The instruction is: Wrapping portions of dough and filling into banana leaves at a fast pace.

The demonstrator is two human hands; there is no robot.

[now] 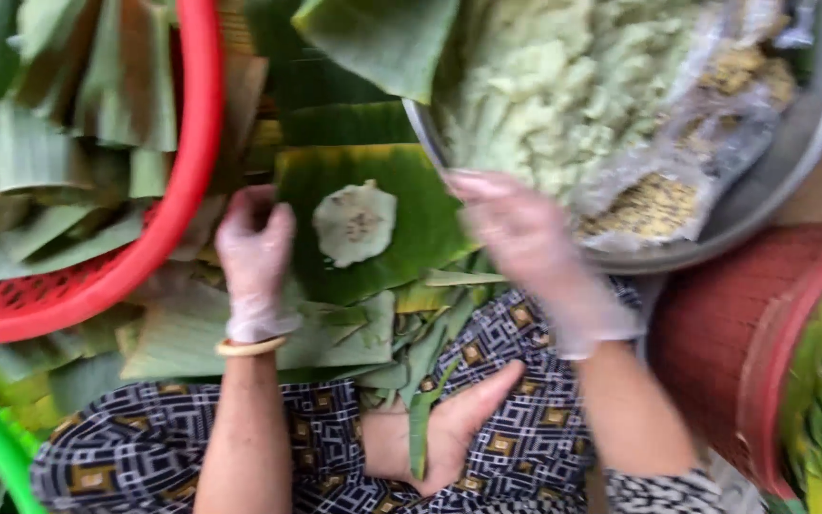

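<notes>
While a flattened disc of pale green dough [355,223] lies in the middle of a dark banana leaf [411,205] spread on a stack of cut leaves, both gloved hands work at that leaf's edges. The left hand [254,257], palm down with fingers curled, presses on the leaf's left edge, wrist straight and a pale bangle [250,346] just behind the thin glove. The right hand [525,238] is blurred; it hovers over the leaf's right edge beside the bowl with fingers spread loosely, and whether it grips anything cannot be told. The disc is round, slightly uneven, with a darker speckled centre. Just right of the leaf, a large metal bowl [792,152] holds a heap of pale green dough and a clear plastic bag of yellowish crumbly filling [654,205]. On the left, a red plastic basket [187,190] is piled with folded leaf strips.
</notes>
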